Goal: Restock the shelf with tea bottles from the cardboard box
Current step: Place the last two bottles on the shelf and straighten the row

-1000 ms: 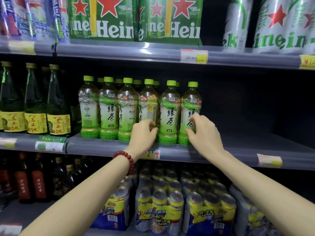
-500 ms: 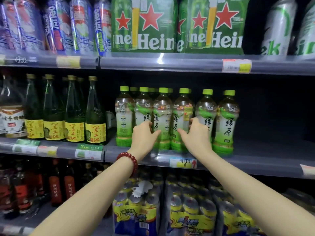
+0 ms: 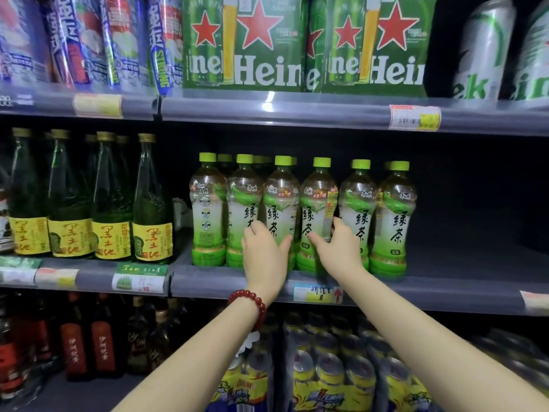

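Several green tea bottles with lime caps stand in a front row on the grey middle shelf, with more behind them. My left hand, a red bead bracelet on its wrist, is cupped on the third bottle from the left, fingers at its left side and thumb across its front. My right hand wraps the lower part of the fourth bottle. Both bottles stand upright on the shelf. The cardboard box is out of view.
Dark green glass bottles with yellow labels stand left of the tea row. Green beer packs and cans fill the shelf above. Shrink-wrapped can packs and dark bottles sit on the shelf below.
Both hands have moved left along the row, the right from the last bottle to the fourth, the left from the fourth to the third. The view has swung left.
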Action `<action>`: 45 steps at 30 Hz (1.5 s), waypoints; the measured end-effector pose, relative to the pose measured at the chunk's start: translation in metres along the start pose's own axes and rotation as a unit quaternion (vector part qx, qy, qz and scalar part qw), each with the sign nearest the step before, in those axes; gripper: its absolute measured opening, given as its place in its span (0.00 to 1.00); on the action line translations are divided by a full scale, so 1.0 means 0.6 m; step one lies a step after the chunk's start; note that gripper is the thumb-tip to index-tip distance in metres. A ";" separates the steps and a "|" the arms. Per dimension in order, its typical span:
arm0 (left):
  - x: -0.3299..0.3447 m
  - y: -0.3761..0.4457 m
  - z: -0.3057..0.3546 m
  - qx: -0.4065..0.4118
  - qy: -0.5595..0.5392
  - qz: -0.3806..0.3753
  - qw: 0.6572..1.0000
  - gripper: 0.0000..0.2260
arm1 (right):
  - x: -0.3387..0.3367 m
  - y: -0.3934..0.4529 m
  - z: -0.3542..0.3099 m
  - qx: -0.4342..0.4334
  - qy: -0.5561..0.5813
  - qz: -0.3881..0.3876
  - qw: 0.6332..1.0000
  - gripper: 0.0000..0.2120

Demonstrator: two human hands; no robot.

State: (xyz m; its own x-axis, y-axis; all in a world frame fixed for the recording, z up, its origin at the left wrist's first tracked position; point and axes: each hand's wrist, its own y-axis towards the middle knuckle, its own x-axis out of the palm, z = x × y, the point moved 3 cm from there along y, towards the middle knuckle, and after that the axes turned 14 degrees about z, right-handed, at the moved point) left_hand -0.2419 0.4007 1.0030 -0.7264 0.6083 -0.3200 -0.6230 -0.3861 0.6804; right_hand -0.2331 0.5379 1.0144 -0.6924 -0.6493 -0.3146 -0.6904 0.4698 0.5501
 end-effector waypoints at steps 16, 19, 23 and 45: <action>0.013 -0.004 0.009 -0.026 -0.025 -0.031 0.999 0.28 | -0.003 0.004 0.005 0.027 0.034 -0.030 0.999 0.32; 0.011 0.002 0.010 -0.024 -0.009 -0.046 0.999 0.23 | -0.003 0.006 0.003 0.026 0.035 -0.033 0.999 0.32; 0.004 0.003 0.011 -0.041 -0.023 -0.050 0.998 0.22 | -0.005 0.014 0.009 0.022 0.033 -0.062 0.997 0.32; -0.009 -0.031 -0.011 0.059 -0.028 -0.055 0.996 0.37 | -0.018 -0.026 0.009 -0.046 -0.064 -0.043 0.996 0.30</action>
State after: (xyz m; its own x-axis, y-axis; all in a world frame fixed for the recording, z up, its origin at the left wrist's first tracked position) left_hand -0.2284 0.4001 0.9879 -0.6363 0.6810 -0.3624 -0.6570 -0.2322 0.7172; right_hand -0.2157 0.5407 1.0052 -0.6564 -0.6000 -0.4573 -0.7306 0.3544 0.5836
